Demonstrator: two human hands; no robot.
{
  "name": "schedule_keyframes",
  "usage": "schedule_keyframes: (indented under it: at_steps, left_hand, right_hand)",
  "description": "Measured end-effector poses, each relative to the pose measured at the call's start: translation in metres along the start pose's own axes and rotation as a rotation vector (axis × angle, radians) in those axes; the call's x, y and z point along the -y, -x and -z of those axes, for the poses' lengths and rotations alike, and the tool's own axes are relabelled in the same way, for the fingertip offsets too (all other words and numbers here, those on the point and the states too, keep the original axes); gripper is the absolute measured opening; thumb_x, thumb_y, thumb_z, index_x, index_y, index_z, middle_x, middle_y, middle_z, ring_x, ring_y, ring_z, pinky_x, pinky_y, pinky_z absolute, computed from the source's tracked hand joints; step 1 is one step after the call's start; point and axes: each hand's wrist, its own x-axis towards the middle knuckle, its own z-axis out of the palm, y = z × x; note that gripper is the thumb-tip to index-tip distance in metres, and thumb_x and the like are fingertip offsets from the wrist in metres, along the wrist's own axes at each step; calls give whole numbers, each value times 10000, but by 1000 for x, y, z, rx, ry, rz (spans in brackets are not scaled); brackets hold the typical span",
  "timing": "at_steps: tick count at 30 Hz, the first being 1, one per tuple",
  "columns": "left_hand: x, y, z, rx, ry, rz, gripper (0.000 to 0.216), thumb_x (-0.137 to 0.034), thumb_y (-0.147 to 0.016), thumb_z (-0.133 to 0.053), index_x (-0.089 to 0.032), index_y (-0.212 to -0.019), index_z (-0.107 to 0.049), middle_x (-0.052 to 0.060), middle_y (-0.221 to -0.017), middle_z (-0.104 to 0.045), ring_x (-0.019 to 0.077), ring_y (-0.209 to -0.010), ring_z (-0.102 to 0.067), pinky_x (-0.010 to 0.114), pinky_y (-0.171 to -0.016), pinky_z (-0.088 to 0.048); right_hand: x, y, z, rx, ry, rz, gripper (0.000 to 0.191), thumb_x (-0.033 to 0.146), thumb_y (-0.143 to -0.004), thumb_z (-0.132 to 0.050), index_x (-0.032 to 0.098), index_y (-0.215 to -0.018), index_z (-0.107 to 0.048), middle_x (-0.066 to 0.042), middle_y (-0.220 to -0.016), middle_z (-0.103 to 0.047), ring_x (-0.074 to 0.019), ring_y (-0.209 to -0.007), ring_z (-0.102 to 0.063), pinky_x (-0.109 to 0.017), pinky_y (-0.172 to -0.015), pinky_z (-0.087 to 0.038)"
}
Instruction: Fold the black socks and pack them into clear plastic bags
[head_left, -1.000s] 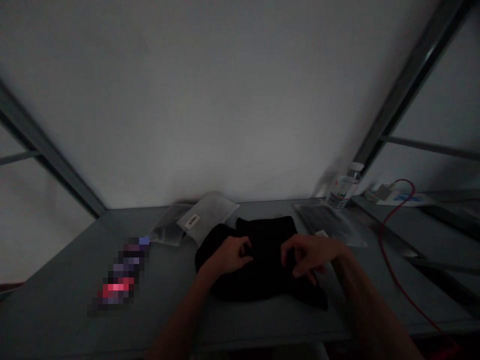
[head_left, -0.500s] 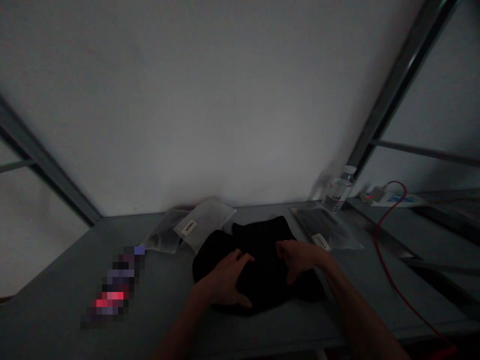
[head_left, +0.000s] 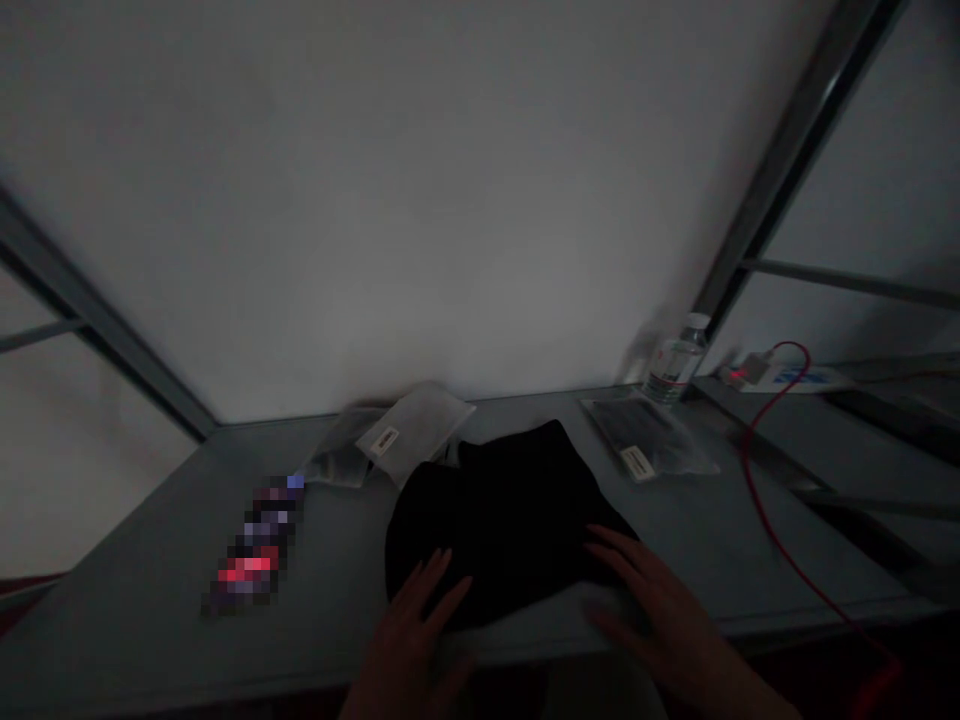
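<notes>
A piece of black cloth (head_left: pixel 517 510), which looks like a garment, lies on the grey tabletop (head_left: pixel 337 600); its exact kind is too dark to make out. At its lower left edge, my left hand (head_left: pixel 416 630) has its fingers spread, the tips over the fabric. My right hand (head_left: pixel 645 600) is at the lower right edge, fingers stretched out and their tips on or just above the cloth, with the thumb apart. Neither hand grips anything. Just behind the cloth's left part lies a frosted plastic bag (head_left: pixel 420 430) with a white label.
Another clear bag (head_left: pixel 341 455) lies beneath the frosted one. To the right are a labelled bag with dark contents (head_left: pixel 645 435), a water bottle (head_left: pixel 677 365), and a red cable (head_left: pixel 757 480) from a plugged-in charger (head_left: pixel 750 368). A pixelated object (head_left: pixel 255 540) lies left. A wall stands behind.
Both hands have drawn back toward the table's near edge, from the middle of the black cloth to its lower edges. My right hand's curled fingers have straightened. The view has shifted slightly.
</notes>
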Motion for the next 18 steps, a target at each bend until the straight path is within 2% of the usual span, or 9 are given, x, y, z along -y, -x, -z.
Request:
schedule_keyframes:
  at_steps: [2, 4, 7, 9, 12, 14, 16, 18]
  left_hand:
    - [-9, 11, 5, -18, -5, 30, 628, -304, -807, -664, -273, -1396, -447, 117, -1469, -448, 317, -1289, -498, 454, -912, -567]
    - [-19, 19, 6, -75, 10, 51, 543, -215, -806, -629, -244, -1334, -508, 122, -1419, -505, 312, -1277, -511, 466, -920, -563]
    - [-29, 30, 1, -201, 64, 95, 476, -66, -807, -500, -197, -1263, -544, 119, -1308, -600, 264, -1239, -547, 437, -934, -557]
    - [-31, 35, -2, -251, 99, 123, 460, -33, -813, -458, -191, -1234, -555, 108, -1250, -637, 235, -1204, -574, 401, -923, -561]
    - [-29, 35, -1, -284, 140, 155, 371, -62, -857, -462, -211, -1172, -587, 85, -1201, -667, 218, -1155, -603, 374, -903, -560]
    - [-26, 29, 3, -277, 174, 199, 305, -114, -887, -473, -224, -1139, -604, 69, -1133, -696, 206, -1071, -643, 353, -863, -565]
    - [-22, 18, 10, -236, 205, 273, 237, -183, -913, -476, -224, -1089, -628, 55, -1020, -725, 194, -943, -680, 327, -793, -567]
    - [-17, 4, 18, -167, 211, 371, 197, -257, -927, -479, -214, -1006, -654, 51, -911, -734, 192, -828, -693, 312, -727, -553]
  right_hand:
    - [-1, 23, 1, 5, 29, 8, 547, 322, -795, -663, 262, -1323, -536, -117, -1415, -508, -296, -1233, -548, -450, -975, -509]
    - [-3, 40, 3, 1, 44, 24, 554, 249, -786, -653, 288, -1327, -540, -98, -1406, -525, -285, -1211, -570, -432, -959, -524]
    - [-10, 56, 5, -52, 0, 58, 503, 128, -817, -546, 304, -1287, -577, -71, -1333, -595, -240, -1161, -609, -396, -955, -529]
    - [-15, 59, 7, -104, -81, 79, 431, 100, -822, -499, 291, -1184, -636, -65, -1255, -646, -219, -1120, -633, -372, -931, -539]
    - [-19, 54, 12, -150, -201, 63, 278, 157, -841, -499, 258, -1041, -664, -74, -1130, -705, -218, -1035, -674, -352, -861, -563]
    - [-20, 44, 15, -147, -222, -9, 211, 223, -872, -494, 242, -1009, -653, -75, -1015, -736, -219, -925, -709, -336, -789, -574]
    - [-19, 28, 17, -151, -177, -108, 193, 310, -905, -481, 226, -984, -636, -73, -888, -744, -224, -784, -724, -324, -696, -568]
    - [-17, 8, 17, -179, -73, -195, 257, 414, -928, -453, 212, -958, -609, -74, -781, -730, -235, -655, -710, -321, -599, -533]
